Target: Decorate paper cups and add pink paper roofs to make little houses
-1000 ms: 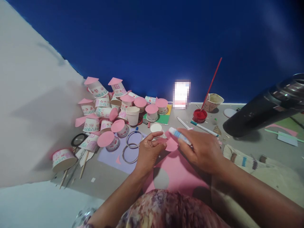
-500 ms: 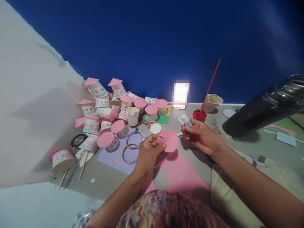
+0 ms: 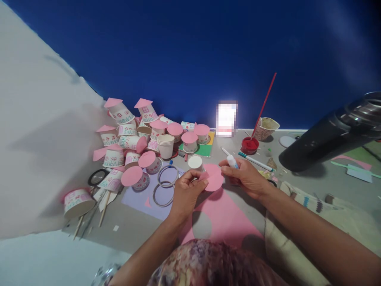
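Observation:
My left hand point(image 3: 190, 186) pinches a pink paper disc point(image 3: 214, 182) at its left side, thumb on top. A faint line runs inward across the disc's surface. My right hand point(image 3: 245, 176) is closed around a white glue stick point(image 3: 231, 161) with a blue label, its white end pointing up and left. The right fingertips are at the disc's right edge; whether they press on it I cannot tell. Just behind the disc stands a white paper cup point(image 3: 195, 162), upside down. Below both hands lies a pink sheet point(image 3: 229, 216) with round holes cut out.
Decorated paper cups point(image 3: 127, 145) with pink tops pile up at left, beside stacked plain cups point(image 3: 165, 146). Two grey rings point(image 3: 163, 194) lie on a purple sheet point(image 3: 133, 198). At right are a red paint pot point(image 3: 249, 147), a marker point(image 3: 256, 161), a dark flask point(image 3: 324, 133) and a cloth bag point(image 3: 297, 226).
My right hand has moved left and slightly down with the glue stick, reaching the disc's edge and uncovering the marker. The dark slit in the disc no longer shows as a gap.

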### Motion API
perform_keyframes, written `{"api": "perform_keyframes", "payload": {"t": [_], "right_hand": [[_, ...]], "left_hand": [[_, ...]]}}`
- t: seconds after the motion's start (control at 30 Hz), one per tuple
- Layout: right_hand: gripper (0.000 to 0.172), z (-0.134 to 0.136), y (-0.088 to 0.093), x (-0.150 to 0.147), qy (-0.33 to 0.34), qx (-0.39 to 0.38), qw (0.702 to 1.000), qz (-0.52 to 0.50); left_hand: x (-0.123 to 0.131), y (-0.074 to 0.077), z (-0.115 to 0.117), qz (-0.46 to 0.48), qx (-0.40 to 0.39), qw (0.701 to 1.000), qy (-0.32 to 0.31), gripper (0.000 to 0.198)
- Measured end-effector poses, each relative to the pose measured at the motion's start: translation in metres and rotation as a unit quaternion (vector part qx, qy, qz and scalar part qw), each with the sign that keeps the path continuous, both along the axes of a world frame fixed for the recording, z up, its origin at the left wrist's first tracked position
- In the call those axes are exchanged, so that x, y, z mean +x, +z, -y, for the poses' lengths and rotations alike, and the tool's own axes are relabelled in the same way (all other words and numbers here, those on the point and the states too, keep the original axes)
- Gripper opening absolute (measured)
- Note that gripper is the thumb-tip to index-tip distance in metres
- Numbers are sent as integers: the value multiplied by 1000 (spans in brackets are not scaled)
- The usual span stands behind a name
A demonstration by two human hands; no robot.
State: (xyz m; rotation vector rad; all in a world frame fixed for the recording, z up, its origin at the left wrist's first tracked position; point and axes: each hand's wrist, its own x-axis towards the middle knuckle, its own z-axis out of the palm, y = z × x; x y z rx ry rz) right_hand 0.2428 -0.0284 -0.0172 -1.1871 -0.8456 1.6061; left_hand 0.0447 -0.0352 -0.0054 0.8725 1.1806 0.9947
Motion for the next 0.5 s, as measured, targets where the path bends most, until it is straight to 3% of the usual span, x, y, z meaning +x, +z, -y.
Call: {"api": "perform_keyframes", "payload": {"t": [0.17,0.33,0.5], "right_hand": [[42,2,-3,-5,-15,12,998,66],[31,4,2,-5,-5,41,991,129],[22,7,9,-5,8,76,978,193]], "left_hand": [[0,-3,1,-9,28,1000,-7,30],[-1,-4,0,2,38,999,-17,45],[-4,-4,-1,-64,80,995,-18,40]]}}
